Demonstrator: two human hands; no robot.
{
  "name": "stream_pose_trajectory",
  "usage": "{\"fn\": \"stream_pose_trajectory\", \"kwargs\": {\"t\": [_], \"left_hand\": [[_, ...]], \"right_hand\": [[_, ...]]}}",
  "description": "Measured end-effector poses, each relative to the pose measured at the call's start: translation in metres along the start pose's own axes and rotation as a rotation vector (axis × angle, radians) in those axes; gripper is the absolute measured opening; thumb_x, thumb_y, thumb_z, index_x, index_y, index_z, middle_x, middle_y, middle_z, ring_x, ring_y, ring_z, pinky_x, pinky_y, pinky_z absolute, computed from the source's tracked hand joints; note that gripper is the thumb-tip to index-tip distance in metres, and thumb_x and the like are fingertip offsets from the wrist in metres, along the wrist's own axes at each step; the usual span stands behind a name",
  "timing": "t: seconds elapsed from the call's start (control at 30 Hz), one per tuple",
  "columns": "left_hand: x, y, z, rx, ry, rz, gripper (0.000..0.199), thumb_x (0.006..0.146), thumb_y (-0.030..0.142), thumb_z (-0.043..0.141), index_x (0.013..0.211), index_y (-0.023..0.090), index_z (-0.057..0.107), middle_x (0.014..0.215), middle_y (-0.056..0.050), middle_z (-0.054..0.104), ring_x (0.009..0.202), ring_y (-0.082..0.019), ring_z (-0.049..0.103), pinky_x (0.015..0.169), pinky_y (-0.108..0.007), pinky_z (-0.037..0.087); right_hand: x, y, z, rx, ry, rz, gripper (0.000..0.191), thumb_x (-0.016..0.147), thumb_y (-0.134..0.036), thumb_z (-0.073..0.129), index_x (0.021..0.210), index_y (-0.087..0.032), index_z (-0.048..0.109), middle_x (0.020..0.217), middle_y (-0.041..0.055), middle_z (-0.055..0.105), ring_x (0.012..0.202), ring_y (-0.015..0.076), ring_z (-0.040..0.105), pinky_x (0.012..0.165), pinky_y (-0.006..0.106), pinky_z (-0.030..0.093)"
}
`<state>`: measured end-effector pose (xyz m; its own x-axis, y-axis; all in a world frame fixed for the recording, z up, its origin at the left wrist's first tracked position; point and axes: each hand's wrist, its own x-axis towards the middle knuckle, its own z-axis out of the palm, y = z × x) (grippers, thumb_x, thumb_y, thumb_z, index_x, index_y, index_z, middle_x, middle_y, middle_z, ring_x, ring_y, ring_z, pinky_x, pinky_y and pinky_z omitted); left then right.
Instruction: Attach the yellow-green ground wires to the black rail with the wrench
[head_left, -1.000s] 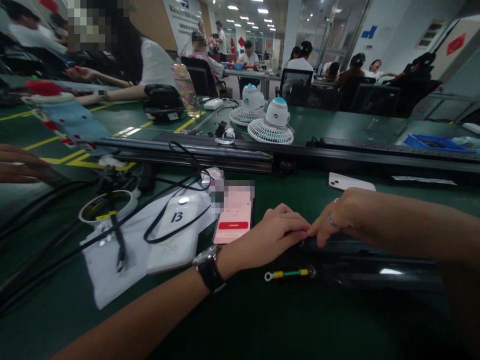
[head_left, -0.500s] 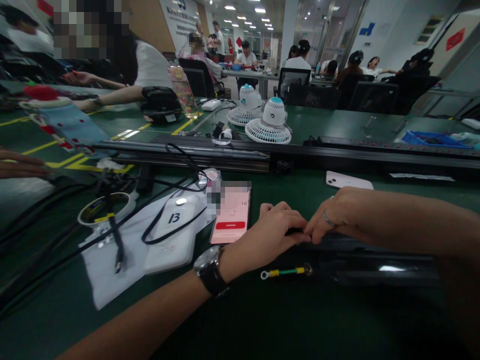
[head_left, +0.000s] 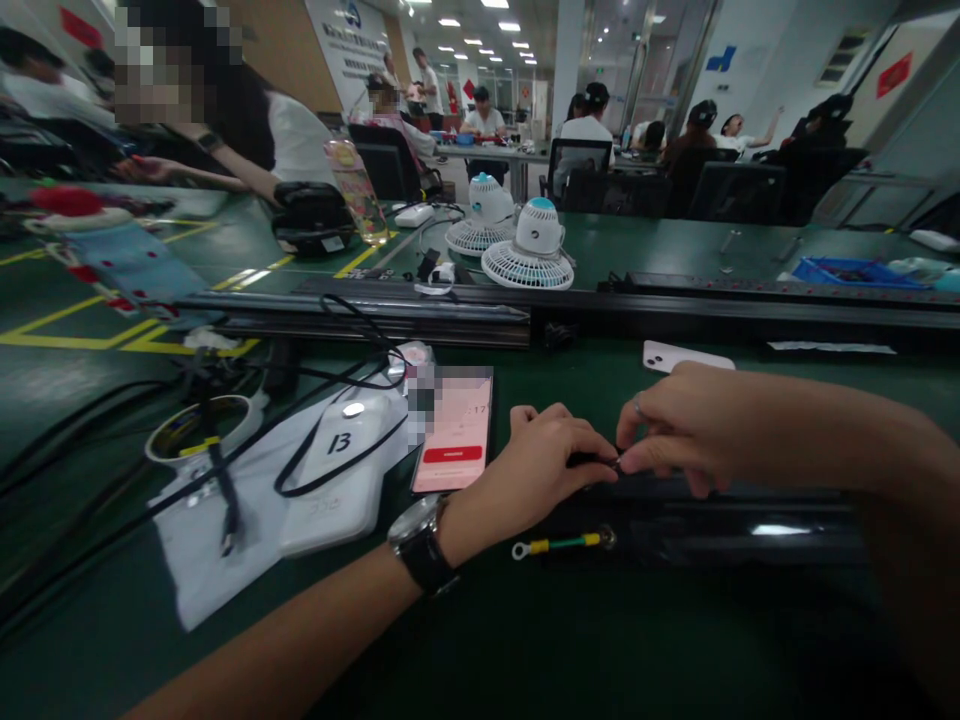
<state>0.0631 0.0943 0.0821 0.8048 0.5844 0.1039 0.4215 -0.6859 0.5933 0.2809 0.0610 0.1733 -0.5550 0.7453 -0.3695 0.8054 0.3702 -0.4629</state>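
My left hand (head_left: 559, 450), with a watch (head_left: 421, 540) on its wrist, is closed in a pinch on something small and dark. Its fingertips nearly meet those of my right hand (head_left: 667, 430), whose thumb and forefinger also pinch at that spot. What they hold is too small to name. Both hands are above the left end of a dark glossy bar (head_left: 750, 535). A green and yellow wire with a ring terminal (head_left: 559, 543) sticks out at the bar's end, below my left hand.
A lit phone (head_left: 457, 430) lies left of my hands, a pink phone (head_left: 686, 356) behind them. Further left are a white power bank (head_left: 337, 500), paper, a tape roll (head_left: 244, 410) and black cables. Long bars, two white fans (head_left: 531, 250) and people are beyond.
My right hand's fingers have shifted and spread a little from my left fingertips, showing a small dark thing between them. The person at the back left has raised a forearm. The view has shifted slightly.
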Motion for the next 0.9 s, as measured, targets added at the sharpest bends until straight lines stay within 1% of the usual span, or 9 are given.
{"fn": "stream_pose_trajectory", "kwargs": {"t": [0.1, 0.2, 0.3, 0.37, 0.5, 0.67, 0.77, 0.9], "left_hand": [[0.001, -0.002, 0.003, -0.001, 0.022, -0.005, 0.010, 0.095, 0.035, 0.072, 0.103, 0.030, 0.072, 0.104, 0.007, 0.071, 0.104, -0.019, 0.055, 0.085, -0.036, 0.023], [0.002, -0.004, 0.005, 0.000, 0.022, -0.001, 0.011, 0.094, 0.037, 0.073, 0.101, 0.029, 0.071, 0.104, 0.007, 0.071, 0.105, -0.020, 0.055, 0.086, -0.036, 0.024], [0.003, -0.005, 0.005, 0.003, 0.019, -0.001, 0.011, 0.095, 0.036, 0.071, 0.104, 0.029, 0.071, 0.106, 0.005, 0.071, 0.106, -0.021, 0.056, 0.088, -0.037, 0.026], [0.002, -0.005, 0.004, 0.001, 0.019, 0.000, 0.011, 0.096, 0.035, 0.069, 0.105, 0.028, 0.071, 0.106, 0.004, 0.071, 0.106, -0.021, 0.056, 0.089, -0.038, 0.027], [0.002, -0.006, 0.003, -0.007, 0.025, 0.014, 0.010, 0.098, 0.029, 0.066, 0.106, 0.027, 0.071, 0.108, 0.004, 0.071, 0.106, -0.020, 0.057, 0.090, -0.037, 0.030], [0.001, -0.009, 0.003, -0.058, 0.066, 0.054, 0.015, 0.099, 0.022, 0.061, 0.112, 0.026, 0.069, 0.111, 0.002, 0.070, 0.108, -0.019, 0.057, 0.092, -0.034, 0.038], [0.001, -0.010, 0.003, -0.095, 0.093, 0.077, 0.021, 0.098, 0.016, 0.061, 0.116, 0.026, 0.067, 0.114, 0.003, 0.068, 0.111, -0.017, 0.056, 0.096, -0.033, 0.039], [0.000, -0.010, 0.003, -0.109, 0.084, 0.083, 0.024, 0.098, 0.014, 0.059, 0.118, 0.026, 0.066, 0.117, 0.002, 0.067, 0.113, -0.018, 0.056, 0.098, -0.033, 0.041]], "right_hand": [[0.004, 0.008, 0.004, 0.019, -0.004, 0.020, 0.026, 0.102, -0.039, 0.055, 0.108, -0.022, 0.074, 0.060, -0.0039, 0.069, 0.048, 0.0134, 0.064, 0.041, 0.020, 0.035], [0.004, 0.011, 0.006, -0.012, 0.036, 0.004, 0.022, 0.099, -0.028, 0.054, 0.107, -0.022, 0.074, 0.062, -0.0042, 0.069, 0.047, 0.0126, 0.063, 0.040, 0.020, 0.034], [0.004, 0.010, 0.006, -0.042, 0.073, 0.002, 0.023, 0.097, -0.022, 0.054, 0.105, -0.021, 0.075, 0.060, -0.0034, 0.068, 0.045, 0.0125, 0.062, 0.042, 0.020, 0.034], [0.006, 0.008, 0.004, -0.048, 0.073, 0.010, 0.024, 0.097, -0.020, 0.052, 0.104, -0.020, 0.075, 0.056, -0.0036, 0.066, 0.044, 0.0127, 0.061, 0.042, 0.020, 0.034], [0.011, 0.009, 0.000, -0.041, 0.033, 0.032, 0.025, 0.099, -0.021, 0.050, 0.101, -0.019, 0.075, 0.056, -0.0026, 0.066, 0.046, 0.0134, 0.062, 0.042, 0.018, 0.037], [0.016, 0.019, -0.003, 0.035, 0.015, 0.006, 0.027, 0.104, -0.030, 0.048, 0.100, -0.019, 0.073, 0.057, -0.0031, 0.066, 0.049, 0.0141, 0.066, 0.046, 0.018, 0.046], [0.018, 0.027, -0.003, 0.062, 0.015, 0.007, 0.027, 0.105, -0.030, 0.047, 0.098, -0.018, 0.071, 0.059, -0.0024, 0.067, 0.052, 0.0149, 0.067, 0.048, 0.018, 0.048], [0.022, 0.032, -0.003, 0.098, -0.016, 0.039, 0.027, 0.104, -0.030, 0.047, 0.097, -0.017, 0.070, 0.061, -0.0007, 0.067, 0.053, 0.0160, 0.068, 0.048, 0.019, 0.050]]}}
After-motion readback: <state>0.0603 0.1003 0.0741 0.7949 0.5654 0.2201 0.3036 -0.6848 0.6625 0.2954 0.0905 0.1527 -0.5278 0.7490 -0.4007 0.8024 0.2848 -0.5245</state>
